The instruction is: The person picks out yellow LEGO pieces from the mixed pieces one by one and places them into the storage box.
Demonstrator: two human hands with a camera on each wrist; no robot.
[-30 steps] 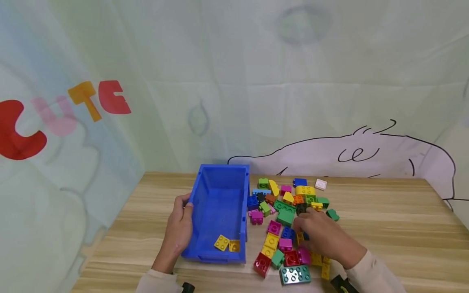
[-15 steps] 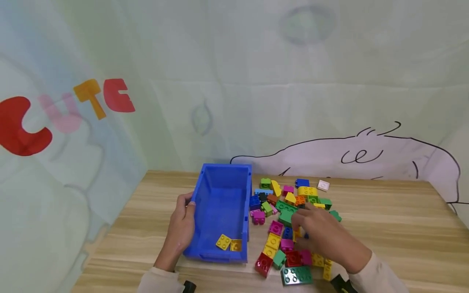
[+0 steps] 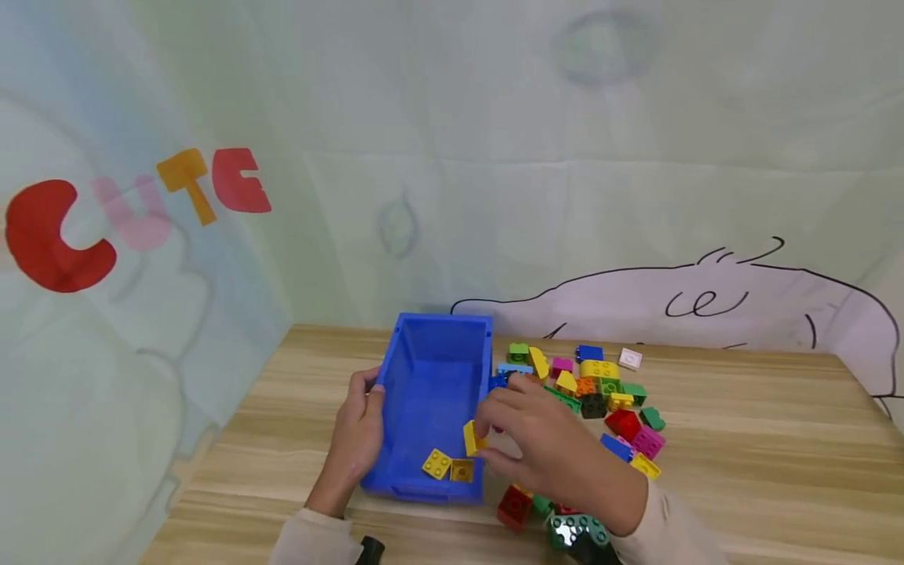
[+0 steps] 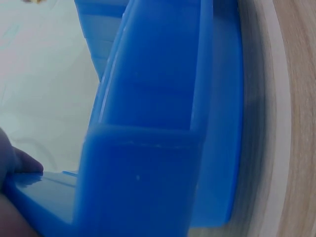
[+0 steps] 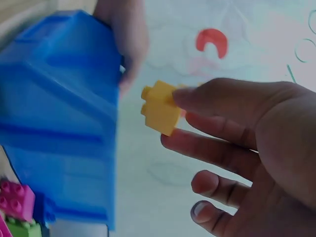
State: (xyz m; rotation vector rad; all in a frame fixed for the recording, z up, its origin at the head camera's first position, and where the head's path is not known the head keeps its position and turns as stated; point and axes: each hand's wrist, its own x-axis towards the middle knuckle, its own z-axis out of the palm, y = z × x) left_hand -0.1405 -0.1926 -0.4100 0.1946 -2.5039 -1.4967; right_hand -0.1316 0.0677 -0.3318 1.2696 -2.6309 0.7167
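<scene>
A blue plastic bin point(image 3: 427, 493) stands on the wooden table, with two yellow toy bricks point(image 3: 437, 464) lying at its near end. My left hand point(image 3: 360, 439) grips the bin's left wall, thumb over the rim; the left wrist view is filled mostly by the bin's side point(image 4: 138, 182). Over the bin's right rim, my right hand point(image 3: 558, 455) pinches another yellow brick point(image 5: 162, 107) between thumb and fingers. In the right wrist view that brick's studs point toward the bin, and the lower fingers are loosely curled.
A loose spread of colored bricks lies right of the bin, including a black brick point(image 3: 593, 406), a red brick point(image 3: 623, 424) and a white brick point(image 3: 631, 359). A green brick point(image 3: 575, 530) lies near the front. Behind the table hangs a printed cloth point(image 3: 452, 227).
My right hand has lifted a yellow brick from the pile and carried it left to the bin's right rim. My left hand keeps its grip on the bin. The view has shifted slightly.
</scene>
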